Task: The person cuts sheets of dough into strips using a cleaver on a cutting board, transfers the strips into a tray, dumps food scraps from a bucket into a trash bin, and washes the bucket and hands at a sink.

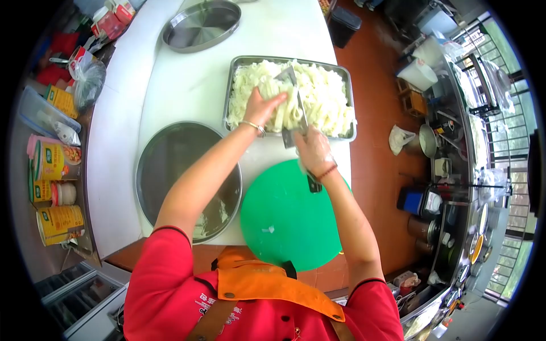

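Note:
A metal tray (352, 122) is heaped with wide white noodles (330, 91). Over its near middle, my left hand (263, 107) grips a bunch of these strips, thumb pointing right and the other fingers partly hidden. My right hand (314, 149), in what looks like a clear plastic glove, is closed on a broad-bladed cleaver (302, 111). Its black handle sticks out below the hand toward me. The blade reaches into the tray, beside the strips in my left hand; noodles cover part of it.
A round green board (290, 219) lies at the table's near edge. Left of it sits a large round metal pan (165, 170), wet inside. Another round pan (205, 28) stands at the far end. Yellow cartons (60, 224) line the left shelf; a cluttered counter (475, 187) runs along the right.

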`<state>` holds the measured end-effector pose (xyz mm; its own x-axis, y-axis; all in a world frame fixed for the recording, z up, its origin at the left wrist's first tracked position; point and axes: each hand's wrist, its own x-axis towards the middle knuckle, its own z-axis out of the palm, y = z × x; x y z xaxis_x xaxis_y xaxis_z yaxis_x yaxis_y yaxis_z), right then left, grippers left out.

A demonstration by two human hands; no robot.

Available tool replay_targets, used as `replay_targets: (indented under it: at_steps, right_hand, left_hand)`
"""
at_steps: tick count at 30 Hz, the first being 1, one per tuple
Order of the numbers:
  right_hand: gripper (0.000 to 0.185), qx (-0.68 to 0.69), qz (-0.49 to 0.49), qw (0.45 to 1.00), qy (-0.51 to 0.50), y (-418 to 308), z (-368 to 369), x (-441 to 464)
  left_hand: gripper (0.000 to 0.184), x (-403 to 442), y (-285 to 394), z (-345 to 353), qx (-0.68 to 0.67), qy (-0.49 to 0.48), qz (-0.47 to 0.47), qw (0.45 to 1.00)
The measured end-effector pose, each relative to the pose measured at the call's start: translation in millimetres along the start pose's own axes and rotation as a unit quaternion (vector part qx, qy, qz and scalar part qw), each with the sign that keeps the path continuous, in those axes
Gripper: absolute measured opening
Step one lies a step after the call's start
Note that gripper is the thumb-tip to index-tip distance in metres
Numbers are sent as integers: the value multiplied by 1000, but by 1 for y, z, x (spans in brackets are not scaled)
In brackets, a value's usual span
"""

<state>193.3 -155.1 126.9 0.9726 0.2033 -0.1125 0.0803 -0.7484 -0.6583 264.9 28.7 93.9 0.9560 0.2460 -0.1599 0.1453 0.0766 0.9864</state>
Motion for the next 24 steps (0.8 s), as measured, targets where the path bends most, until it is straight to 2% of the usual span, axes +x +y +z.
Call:
replay_targets:
  at_steps: [1,2,5,6,9,10,12,13,14,18,21,22,24]
  right_hand:
    - [35,0,9,1000,6,-12,4,21]
    - [35,4,18,1000,-4,-24,7,40]
    - [34,11,40,999,-18,-48,22,80]
    - [33,11,40,999,-11,-49,29,90]
    - [32,-9,38,999,28,-46,45,107]
    - [32,-8,41,998,43,-44,45,106]
    - [32,-15,26,996,81,-38,49,103]
    - [31,-28,33,996,72,-39,49,103]
    - [30,-42,40,996,64,-41,47,103]
    - [27,-115,44,992,22,-49,34,99]
    - [28,-154,58,985,43,-47,22,85]
    - [33,-164,87,982,24,-49,12,81]
    - [37,-146,74,985,44,-29,5,74]
  left_hand:
    - [69,28,-10,-10,44,32,38,998]
    - [72,60,-28,-23,60,33,29,997]
    - [60,89,-11,-46,45,36,-52,997]
    - [70,100,-16,-57,68,-25,-69,995]
    - [92,128,-53,-68,202,36,23,978]
    - [97,127,-58,-69,246,5,22,969]
    - [95,131,-71,-65,342,0,73,937]
    - [94,132,-79,-60,388,-3,99,917]
    - [85,131,-88,-51,423,11,123,898]
    - [68,131,-90,-36,486,5,181,855]
    - [67,154,-92,-43,493,-59,136,857]
    - [66,156,-92,-48,501,-91,142,849]
    - [66,161,-88,-61,515,-156,158,828]
